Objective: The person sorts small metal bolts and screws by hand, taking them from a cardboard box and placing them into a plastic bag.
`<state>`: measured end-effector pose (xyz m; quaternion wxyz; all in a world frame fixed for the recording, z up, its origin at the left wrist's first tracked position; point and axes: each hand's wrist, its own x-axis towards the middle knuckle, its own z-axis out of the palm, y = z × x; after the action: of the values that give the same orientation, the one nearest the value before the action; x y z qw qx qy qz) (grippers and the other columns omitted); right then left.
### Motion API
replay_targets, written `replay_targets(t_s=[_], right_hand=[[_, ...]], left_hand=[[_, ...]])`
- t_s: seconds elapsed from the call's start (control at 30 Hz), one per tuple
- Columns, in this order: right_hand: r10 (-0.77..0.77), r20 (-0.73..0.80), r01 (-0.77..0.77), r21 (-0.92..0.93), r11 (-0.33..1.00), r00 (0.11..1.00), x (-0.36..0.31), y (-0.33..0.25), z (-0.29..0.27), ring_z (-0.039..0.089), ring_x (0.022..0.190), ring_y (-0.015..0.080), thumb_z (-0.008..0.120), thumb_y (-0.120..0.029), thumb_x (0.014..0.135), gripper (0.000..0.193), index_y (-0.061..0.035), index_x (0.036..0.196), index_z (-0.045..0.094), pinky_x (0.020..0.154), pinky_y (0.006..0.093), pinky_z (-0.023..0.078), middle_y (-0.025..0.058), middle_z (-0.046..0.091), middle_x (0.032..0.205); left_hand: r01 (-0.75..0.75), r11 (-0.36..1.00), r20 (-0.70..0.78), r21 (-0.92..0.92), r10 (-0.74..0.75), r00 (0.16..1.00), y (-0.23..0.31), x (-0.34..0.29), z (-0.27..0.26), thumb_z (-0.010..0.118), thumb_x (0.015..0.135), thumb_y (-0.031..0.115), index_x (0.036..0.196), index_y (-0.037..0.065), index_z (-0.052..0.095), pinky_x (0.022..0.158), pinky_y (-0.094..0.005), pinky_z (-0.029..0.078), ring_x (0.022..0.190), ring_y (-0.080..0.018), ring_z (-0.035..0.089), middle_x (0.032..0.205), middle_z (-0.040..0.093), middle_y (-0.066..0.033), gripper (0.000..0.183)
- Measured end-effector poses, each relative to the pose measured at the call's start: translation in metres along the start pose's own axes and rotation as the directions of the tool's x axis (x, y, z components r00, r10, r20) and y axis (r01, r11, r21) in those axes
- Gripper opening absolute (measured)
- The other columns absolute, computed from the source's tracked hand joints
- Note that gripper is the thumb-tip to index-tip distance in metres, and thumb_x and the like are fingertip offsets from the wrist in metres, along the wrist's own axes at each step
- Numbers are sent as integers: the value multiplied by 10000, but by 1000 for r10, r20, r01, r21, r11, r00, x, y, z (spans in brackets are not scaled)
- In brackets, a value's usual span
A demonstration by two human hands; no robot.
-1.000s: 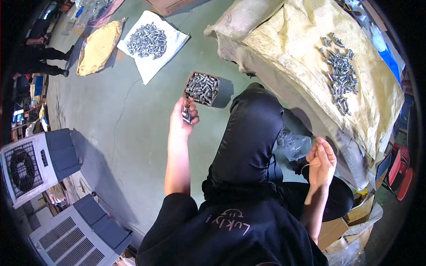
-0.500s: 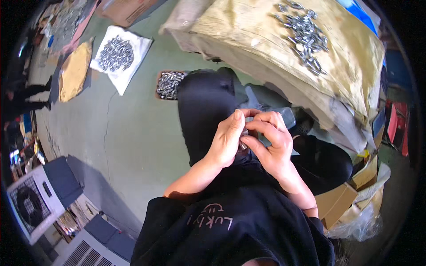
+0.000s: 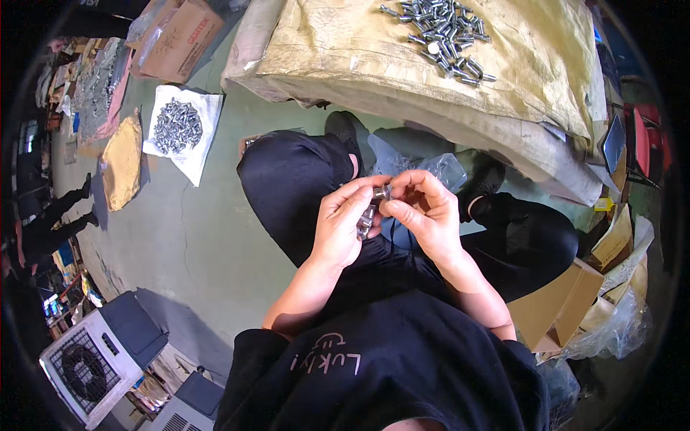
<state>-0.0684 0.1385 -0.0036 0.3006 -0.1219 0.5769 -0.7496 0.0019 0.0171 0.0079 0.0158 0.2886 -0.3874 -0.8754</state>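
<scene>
In front of my lap, my left hand (image 3: 336,233) is closed around several short, shiny metal bolt-like pieces (image 3: 366,223), which show along its palm side. Another such metal piece (image 3: 382,192) lies between the fingertips of both hands. My right hand (image 3: 436,219) is closed in a pinch at this piece, thumb and bent fingers against it. Whether these pieces have threads is too small to see. A loose pile of similar metal pieces (image 3: 453,36) rests on the yellowish sheet (image 3: 330,61) covering a low table ahead.
More metal pieces (image 3: 177,126) sit on a white sack (image 3: 194,164) on the floor at left. A clear plastic bag (image 3: 447,172) lies between my legs. Cardboard boxes (image 3: 550,305) stand at right, a fan unit (image 3: 90,370) at lower left. A person's legs (image 3: 61,208) show far left.
My hands have tilted apart slightly, baring the metal pieces in the left palm and the one at the fingertips. The view has shifted, and my knee now hides most of the box of pieces.
</scene>
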Motion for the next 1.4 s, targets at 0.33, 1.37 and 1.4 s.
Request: replay_targets(t_s=[0.33,1.37,1.4], right_hand=[[191,-71,-177,166,970,979,5,4,-3,534,628,78,597,-91,797,103,-4,840,632,555,190,411,35,590,709],[-29,15,23,312,950,999,0,4,-5,494,649,77,593,-17,779,208,27,982,592,588,193,416,31,544,773],[-29,13,23,311,950,1000,0,4,-5,494,649,77,593,-17,779,208,27,982,592,588,193,416,31,544,773]], left_hand=[[-133,955,241,267,67,968,10,0,-2,527,794,-20,1212,-16,432,660,-207,440,729,-93,545,863,579,-73,428],[-130,959,170,253,88,982,9,-1,-10,604,802,115,997,-28,573,526,-146,390,658,-52,547,726,602,-34,244],[-150,946,142,288,113,983,9,-1,-7,599,803,113,1004,-36,563,497,-155,374,608,-54,520,726,599,-59,253]])
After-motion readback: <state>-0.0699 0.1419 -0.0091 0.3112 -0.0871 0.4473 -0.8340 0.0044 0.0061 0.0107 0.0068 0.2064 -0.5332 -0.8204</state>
